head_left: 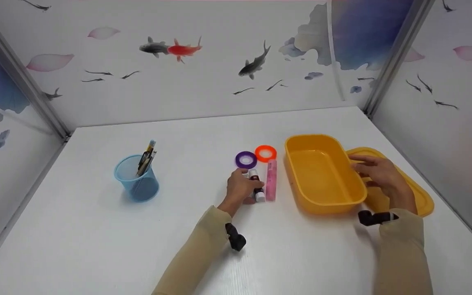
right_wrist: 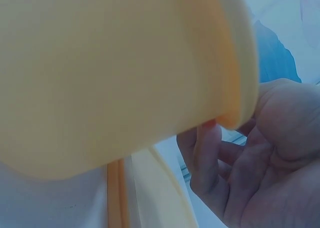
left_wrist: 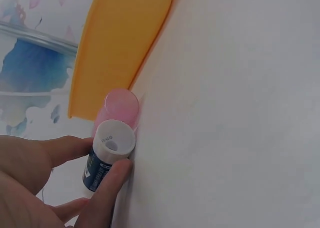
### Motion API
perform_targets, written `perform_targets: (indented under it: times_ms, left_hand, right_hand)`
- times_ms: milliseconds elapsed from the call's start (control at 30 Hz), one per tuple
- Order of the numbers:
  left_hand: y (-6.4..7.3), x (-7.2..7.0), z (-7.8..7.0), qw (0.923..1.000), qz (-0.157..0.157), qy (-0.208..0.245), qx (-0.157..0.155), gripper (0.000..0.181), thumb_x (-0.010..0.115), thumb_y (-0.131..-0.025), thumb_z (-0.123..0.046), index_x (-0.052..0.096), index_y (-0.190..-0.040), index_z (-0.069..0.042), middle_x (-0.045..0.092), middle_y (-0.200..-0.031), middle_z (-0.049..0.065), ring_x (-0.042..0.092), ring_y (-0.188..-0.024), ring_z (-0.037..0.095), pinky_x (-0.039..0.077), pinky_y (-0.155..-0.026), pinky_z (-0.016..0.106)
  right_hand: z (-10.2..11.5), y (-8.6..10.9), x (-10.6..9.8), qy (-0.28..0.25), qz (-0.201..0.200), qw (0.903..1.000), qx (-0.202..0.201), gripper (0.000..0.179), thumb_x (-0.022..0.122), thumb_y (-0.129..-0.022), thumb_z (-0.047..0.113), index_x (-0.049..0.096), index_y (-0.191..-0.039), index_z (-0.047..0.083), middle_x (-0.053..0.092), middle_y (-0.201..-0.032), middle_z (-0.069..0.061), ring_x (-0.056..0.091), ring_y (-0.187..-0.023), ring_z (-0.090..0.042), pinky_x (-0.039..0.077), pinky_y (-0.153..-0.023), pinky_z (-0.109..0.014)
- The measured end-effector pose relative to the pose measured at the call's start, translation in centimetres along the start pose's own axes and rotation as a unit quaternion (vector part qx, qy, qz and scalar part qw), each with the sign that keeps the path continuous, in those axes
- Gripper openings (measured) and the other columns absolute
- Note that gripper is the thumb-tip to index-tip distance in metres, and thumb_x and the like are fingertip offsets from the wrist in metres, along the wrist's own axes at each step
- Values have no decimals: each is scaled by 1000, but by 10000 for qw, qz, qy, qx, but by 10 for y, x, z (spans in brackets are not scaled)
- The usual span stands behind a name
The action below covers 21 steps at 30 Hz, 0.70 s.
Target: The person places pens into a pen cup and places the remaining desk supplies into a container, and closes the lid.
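My left hand pinches a white-capped glue stick with a dark label, lying on the table, between thumb and fingers. Right beside it lies a pink translucent tube. Just beyond them are a purple ring-shaped tape roll and an orange one. On the right stands an open yellow plastic box. My right hand holds its right rim, with fingertips under the lip in the right wrist view. Part of the right thumb is hidden by the box wall there.
A yellow lid lies flat under and to the right of the box and right hand. At the left stands a blue mesh pen cup with several pens and brushes. Printed wall panels enclose the white table.
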<state>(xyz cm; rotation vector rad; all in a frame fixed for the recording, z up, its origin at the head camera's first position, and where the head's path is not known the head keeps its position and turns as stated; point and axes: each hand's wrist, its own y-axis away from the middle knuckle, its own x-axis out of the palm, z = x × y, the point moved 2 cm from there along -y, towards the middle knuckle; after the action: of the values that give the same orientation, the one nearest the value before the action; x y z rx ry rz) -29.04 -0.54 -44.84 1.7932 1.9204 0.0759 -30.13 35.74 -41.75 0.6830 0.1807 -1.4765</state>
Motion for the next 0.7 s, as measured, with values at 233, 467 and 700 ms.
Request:
perform_targets:
  times_ms: [233, 467, 700]
  left_hand:
    - [3, -4, -5, 10000, 71, 39, 38, 63, 75, -87, -9, 48, -144, -5, 58, -135, 18, 66, -106, 28, 63, -83, 39]
    - [0, -9, -12, 9998, 157, -82, -35, 59, 75, -87, -10, 51, -141, -7, 65, -124, 18, 71, -96, 25, 64, -71, 33]
    - [7, -2, -36, 9994, 309, -79, -151, 59, 74, -90, -15, 49, -142, -10, 59, -128, 15, 70, -97, 26, 62, -58, 28]
  right_hand:
    - [-1, 0, 1, -5, -2, 10000, 50, 72, 58, -95, 57, 40, -154, 22, 46, -153, -9, 54, -123, -28, 52, -93, -25]
    - [-1, 1, -1, 18, 26, 10000, -54, 69, 58, -96, 55, 41, -154, 20, 52, -144, -7, 58, -115, -23, 55, -89, -25]
    - [0, 0, -1, -41, 48, 10000, -3, 71, 58, -96, 55, 40, -154, 19, 48, -149, -10, 55, -120, -27, 55, -88, -23]
